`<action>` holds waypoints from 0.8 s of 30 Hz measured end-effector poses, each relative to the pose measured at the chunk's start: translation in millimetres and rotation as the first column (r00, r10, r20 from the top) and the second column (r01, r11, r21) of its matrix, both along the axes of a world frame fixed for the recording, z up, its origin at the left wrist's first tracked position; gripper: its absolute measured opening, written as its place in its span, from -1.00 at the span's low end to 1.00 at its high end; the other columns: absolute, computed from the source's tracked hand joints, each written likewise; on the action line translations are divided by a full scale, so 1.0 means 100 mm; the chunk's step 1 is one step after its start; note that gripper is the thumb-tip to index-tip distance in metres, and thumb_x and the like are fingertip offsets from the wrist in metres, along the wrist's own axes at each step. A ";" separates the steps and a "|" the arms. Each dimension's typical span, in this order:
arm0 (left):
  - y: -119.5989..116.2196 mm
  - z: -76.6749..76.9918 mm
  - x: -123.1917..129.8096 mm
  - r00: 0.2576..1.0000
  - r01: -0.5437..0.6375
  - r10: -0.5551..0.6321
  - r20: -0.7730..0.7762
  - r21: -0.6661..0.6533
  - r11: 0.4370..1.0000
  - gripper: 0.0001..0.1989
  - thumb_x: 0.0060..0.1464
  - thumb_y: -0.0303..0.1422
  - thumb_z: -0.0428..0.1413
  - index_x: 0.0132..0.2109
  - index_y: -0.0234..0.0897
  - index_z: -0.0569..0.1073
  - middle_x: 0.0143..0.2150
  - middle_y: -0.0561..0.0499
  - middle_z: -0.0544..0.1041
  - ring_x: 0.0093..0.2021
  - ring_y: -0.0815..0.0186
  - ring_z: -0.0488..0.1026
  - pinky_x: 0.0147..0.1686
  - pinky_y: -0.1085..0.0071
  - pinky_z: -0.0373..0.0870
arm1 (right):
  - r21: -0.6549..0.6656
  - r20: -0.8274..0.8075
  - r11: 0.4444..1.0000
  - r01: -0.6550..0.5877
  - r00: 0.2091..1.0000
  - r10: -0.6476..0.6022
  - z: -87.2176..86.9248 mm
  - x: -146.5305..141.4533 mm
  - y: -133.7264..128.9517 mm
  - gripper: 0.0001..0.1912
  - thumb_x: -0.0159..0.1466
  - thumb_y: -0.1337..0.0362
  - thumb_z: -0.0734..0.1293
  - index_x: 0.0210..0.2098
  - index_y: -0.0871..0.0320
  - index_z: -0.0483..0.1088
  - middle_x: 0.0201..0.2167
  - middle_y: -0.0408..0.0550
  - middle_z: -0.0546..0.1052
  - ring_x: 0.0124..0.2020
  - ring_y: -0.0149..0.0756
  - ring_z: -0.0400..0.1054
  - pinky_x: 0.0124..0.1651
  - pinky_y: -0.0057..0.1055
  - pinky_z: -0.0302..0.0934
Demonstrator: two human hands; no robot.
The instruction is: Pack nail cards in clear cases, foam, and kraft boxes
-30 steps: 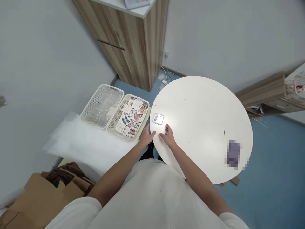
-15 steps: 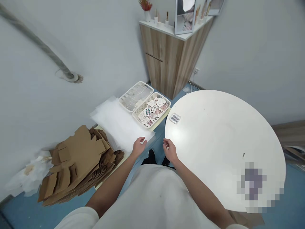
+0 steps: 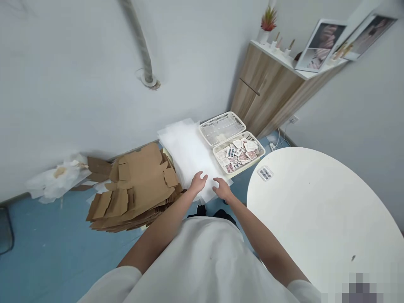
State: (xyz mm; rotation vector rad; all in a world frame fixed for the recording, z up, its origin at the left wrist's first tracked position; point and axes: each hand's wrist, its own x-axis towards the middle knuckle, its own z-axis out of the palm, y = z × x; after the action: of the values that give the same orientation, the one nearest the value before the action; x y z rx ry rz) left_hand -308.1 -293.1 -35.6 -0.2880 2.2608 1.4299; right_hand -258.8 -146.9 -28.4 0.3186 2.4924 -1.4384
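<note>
Two empty hands are near the white sheets.
The left hand (image 3: 198, 183) and right hand (image 3: 222, 189) have fingers half open; the sheets (image 3: 192, 153) lie beside the baskets (image 3: 239, 152).

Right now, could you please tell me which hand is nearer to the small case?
Right: the right hand is left of the small case, short of the table; the left hand is farther left.

The round table (image 3: 303, 210) is cut off lower right, its purplish item (image 3: 360, 293) pixelated past recognition.
</note>
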 end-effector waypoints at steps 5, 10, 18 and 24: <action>-0.02 -0.07 -0.12 0.996 -0.018 0.014 0.083 0.043 0.999 -0.53 0.03 -0.18 -0.04 0.05 -0.33 0.23 0.18 -0.23 0.18 0.18 0.13 0.11 0.08 0.22 0.07 | 0.011 0.094 0.998 -0.062 0.994 0.061 0.00 -0.20 -0.12 -0.40 -0.11 0.49 0.27 -0.03 0.16 0.29 0.13 0.04 0.19 0.18 -0.08 -0.01 0.19 -0.13 -0.13; 0.01 -0.19 -0.14 0.987 -0.029 0.021 0.161 0.047 0.998 -0.52 0.03 -0.18 -0.05 0.08 -0.30 0.20 0.21 -0.18 0.12 0.20 0.15 0.06 0.10 0.24 0.05 | 0.046 0.129 0.994 -0.096 0.988 0.089 -0.05 -0.45 -0.08 -0.33 -0.10 0.47 0.26 0.06 0.21 0.20 0.18 0.07 0.10 0.21 -0.09 -0.10 0.21 -0.14 -0.18; 0.02 -0.21 -0.12 0.954 -0.025 0.029 0.297 -0.016 1.000 -0.47 0.01 -0.16 -0.03 0.10 -0.35 0.19 0.24 -0.21 0.05 0.22 0.13 -0.01 0.14 0.27 -0.04 | 0.198 0.216 0.941 -0.273 0.949 0.230 -0.23 -0.86 -0.05 -0.29 0.00 0.41 0.21 0.16 0.36 -0.01 0.22 0.18 -0.01 0.24 -0.07 -0.21 0.23 -0.15 -0.22; 0.12 -0.28 -0.25 0.953 -0.122 0.126 0.276 -0.031 0.992 -0.57 0.03 -0.17 -0.06 0.00 -0.31 0.32 0.12 -0.17 0.27 0.13 0.13 0.17 0.02 0.33 0.14 | 0.091 0.179 0.853 -0.514 0.851 0.493 -0.37 -0.71 -0.26 -0.24 -0.01 0.46 0.20 0.19 0.26 -0.07 0.25 0.13 -0.13 0.26 -0.06 -0.35 0.19 -0.05 -0.22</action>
State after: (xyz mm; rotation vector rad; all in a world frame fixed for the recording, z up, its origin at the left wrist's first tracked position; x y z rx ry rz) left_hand -333.2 -281.2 -63.5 -0.6060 2.0541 1.3403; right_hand -329.6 -172.7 -65.1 -0.1961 2.3121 -0.9934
